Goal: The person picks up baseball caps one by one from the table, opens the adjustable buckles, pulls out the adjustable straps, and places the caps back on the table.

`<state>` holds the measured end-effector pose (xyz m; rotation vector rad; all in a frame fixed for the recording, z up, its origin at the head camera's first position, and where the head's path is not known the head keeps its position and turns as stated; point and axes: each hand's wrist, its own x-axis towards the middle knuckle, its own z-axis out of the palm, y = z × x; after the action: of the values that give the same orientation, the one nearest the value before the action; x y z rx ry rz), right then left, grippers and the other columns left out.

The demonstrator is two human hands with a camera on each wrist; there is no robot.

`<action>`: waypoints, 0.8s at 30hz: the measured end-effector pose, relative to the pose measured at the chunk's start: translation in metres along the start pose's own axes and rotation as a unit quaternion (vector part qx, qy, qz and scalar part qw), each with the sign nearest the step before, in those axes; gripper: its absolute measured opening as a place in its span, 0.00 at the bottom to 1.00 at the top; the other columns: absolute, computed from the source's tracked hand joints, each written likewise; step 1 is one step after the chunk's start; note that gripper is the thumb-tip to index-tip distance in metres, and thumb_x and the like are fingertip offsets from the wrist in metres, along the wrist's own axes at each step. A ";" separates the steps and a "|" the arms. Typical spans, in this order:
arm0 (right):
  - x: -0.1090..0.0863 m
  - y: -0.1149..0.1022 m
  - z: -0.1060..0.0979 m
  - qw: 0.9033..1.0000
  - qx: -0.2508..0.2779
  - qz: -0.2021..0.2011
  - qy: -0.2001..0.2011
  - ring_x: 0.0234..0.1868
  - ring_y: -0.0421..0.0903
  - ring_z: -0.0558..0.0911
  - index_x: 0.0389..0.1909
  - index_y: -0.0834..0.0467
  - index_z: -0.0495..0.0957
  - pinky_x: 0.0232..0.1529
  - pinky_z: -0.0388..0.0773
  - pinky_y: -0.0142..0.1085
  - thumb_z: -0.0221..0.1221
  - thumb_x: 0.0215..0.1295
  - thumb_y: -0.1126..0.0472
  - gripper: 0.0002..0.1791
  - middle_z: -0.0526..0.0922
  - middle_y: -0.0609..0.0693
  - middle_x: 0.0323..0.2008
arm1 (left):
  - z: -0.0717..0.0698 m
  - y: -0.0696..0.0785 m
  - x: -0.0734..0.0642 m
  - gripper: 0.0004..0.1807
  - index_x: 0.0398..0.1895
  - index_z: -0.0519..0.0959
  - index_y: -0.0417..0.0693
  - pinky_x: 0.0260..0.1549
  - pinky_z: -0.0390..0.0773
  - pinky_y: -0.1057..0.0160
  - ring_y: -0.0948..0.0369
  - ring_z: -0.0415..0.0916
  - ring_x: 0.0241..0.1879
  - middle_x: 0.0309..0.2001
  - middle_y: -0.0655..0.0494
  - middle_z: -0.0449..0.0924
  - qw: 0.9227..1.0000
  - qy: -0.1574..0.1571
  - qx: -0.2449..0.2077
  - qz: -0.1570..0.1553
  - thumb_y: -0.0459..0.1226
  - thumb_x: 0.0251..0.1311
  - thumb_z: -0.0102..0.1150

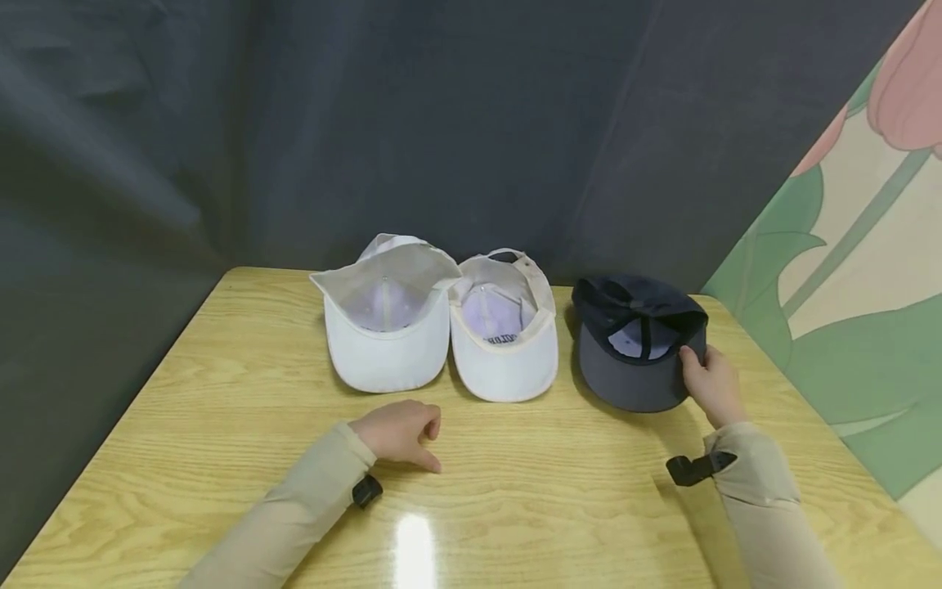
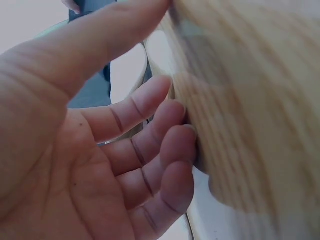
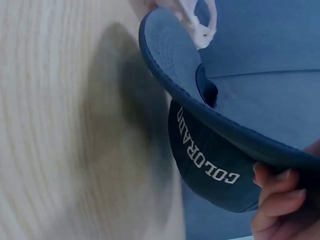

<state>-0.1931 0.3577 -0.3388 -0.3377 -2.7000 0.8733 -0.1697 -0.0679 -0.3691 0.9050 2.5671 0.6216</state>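
My right hand (image 1: 714, 384) grips the right side of a black baseball cap (image 1: 634, 391), thumb on top of the brim and fingers beneath it. The cap is upside down, its hollow facing up, and white COLORADO lettering shows on its front in the right wrist view. Over the wood, my left hand (image 1: 401, 432) holds nothing; its fingers (image 2: 170, 145) are loosely bent, with the fingertips right at the tabletop. Beyond it lie two white baseball caps, also upside down: a left one (image 1: 386, 360) and a middle one (image 1: 508, 368), their sides touching.
The wooden table (image 1: 221, 442) ends at a dark curtain (image 1: 456, 131) behind the caps. A wall with painted tulips and leaves (image 1: 868, 270) stands along the right side. Bare wood lies between the middle white cap and the black one.
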 end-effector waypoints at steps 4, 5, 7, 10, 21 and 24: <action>-0.012 -0.011 -0.012 0.999 0.027 -0.016 0.041 0.23 0.36 0.72 0.35 0.68 0.72 0.24 0.66 0.26 0.41 0.70 0.53 0.21 0.78 0.55 0.23 | -0.002 0.000 -0.001 0.19 0.27 0.70 0.47 0.27 0.65 0.68 0.64 0.61 0.24 0.23 0.60 0.64 1.000 -0.004 -0.004 -0.001 0.46 0.46 0.70; -0.015 -0.016 -0.014 0.998 0.038 -0.022 0.043 0.22 0.33 0.72 0.35 0.68 0.72 0.24 0.66 0.25 0.41 0.70 0.53 0.21 0.77 0.49 0.20 | -0.002 -0.001 0.000 0.18 0.28 0.71 0.47 0.27 0.65 0.67 0.64 0.62 0.25 0.23 0.59 0.65 1.000 -0.005 -0.006 -0.005 0.46 0.47 0.70; -0.022 -0.027 -0.016 0.997 0.052 -0.037 0.046 0.19 0.27 0.69 0.33 0.66 0.72 0.24 0.66 0.23 0.42 0.70 0.52 0.20 0.72 0.35 0.17 | -0.003 -0.002 0.000 0.18 0.30 0.72 0.46 0.29 0.66 0.66 0.64 0.63 0.25 0.24 0.59 0.66 1.000 0.000 -0.008 -0.007 0.47 0.49 0.68; -0.034 -0.045 -0.016 0.996 0.061 -0.064 0.027 0.19 0.27 0.70 0.36 0.65 0.72 0.24 0.67 0.23 0.43 0.71 0.52 0.20 0.69 0.27 0.16 | -0.007 -0.001 0.000 0.20 0.37 0.73 0.44 0.30 0.69 0.66 0.64 0.66 0.26 0.26 0.58 0.70 0.999 0.028 -0.017 -0.009 0.50 0.54 0.63; -0.076 -0.091 0.023 0.968 0.134 -0.193 -0.088 0.22 0.30 0.78 0.41 0.66 0.75 0.25 0.76 0.29 0.46 0.71 0.61 0.13 0.82 0.50 0.24 | -0.035 0.009 -0.001 0.36 0.66 0.56 0.45 0.48 0.75 0.56 0.55 0.74 0.46 0.53 0.45 0.72 0.950 0.238 -0.196 -0.038 0.54 0.61 0.53; -0.085 -0.098 0.032 0.960 0.141 -0.222 -0.101 0.24 0.30 0.78 0.40 0.65 0.75 0.27 0.76 0.30 0.47 0.71 0.63 0.11 0.83 0.56 0.26 | -0.039 0.008 -0.002 0.40 0.70 0.49 0.45 0.48 0.77 0.56 0.52 0.76 0.47 0.56 0.43 0.69 0.936 0.267 -0.223 -0.051 0.52 0.62 0.54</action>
<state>-0.1374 0.2378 -0.3215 0.4250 -2.6074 1.1719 -0.1815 -0.0748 -0.3315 0.4868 2.7011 1.5155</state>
